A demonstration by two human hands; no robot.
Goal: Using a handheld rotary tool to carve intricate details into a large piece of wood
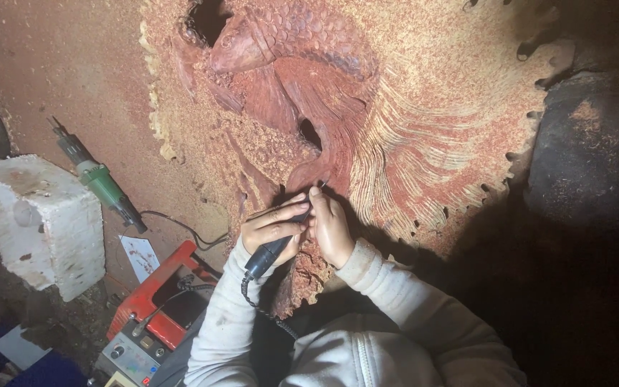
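Warm light falls on the centre; right side sinks into deep shadow, slightly soft.

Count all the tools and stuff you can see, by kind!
Hand-held carving tool, in the left hand; right hand steadies it: 1
Green power tool: 1
Red control box: 1
White block: 1
Wooden fish carving: 1
Total: 5

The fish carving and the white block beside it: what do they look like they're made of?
The fish carving looks like reddish wood, raw and unvarnished: cut scales and fin grooves, with sawdust all over it. The white block looks like foam or soft stone, matt, chipped and dirt-stained; I cannot tell which. The left hand holds a black-handled rotary tool at the carving.
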